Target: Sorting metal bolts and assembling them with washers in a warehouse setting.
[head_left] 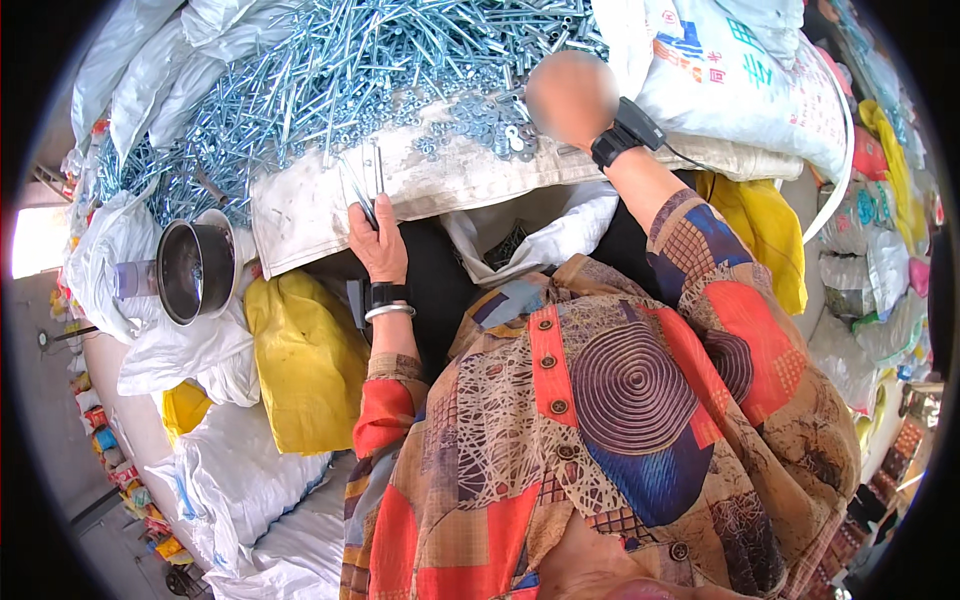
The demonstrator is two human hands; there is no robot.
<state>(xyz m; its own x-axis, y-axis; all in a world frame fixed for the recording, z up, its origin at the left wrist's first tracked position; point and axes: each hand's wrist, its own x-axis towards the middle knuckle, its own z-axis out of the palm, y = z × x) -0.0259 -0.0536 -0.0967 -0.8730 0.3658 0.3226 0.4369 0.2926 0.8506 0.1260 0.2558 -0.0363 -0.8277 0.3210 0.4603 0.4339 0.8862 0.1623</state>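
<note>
My left hand [377,243] holds a few long shiny bolts [360,185] upright against the edge of a dirty white sack cloth [320,215]. My right hand [571,98] is blurred and rests among loose washers and nuts [497,122] at the foot of a big heap of silver bolts [330,70]. What its fingers hold cannot be made out. A black band sits on each wrist, with a silver bangle on the left.
A dark metal pot [192,270] stands left of the cloth on white sacks. Yellow bags [305,360] lie at left and right. A printed white sack [740,85] bulges at the upper right. More white sacks [240,480] fill the lower left.
</note>
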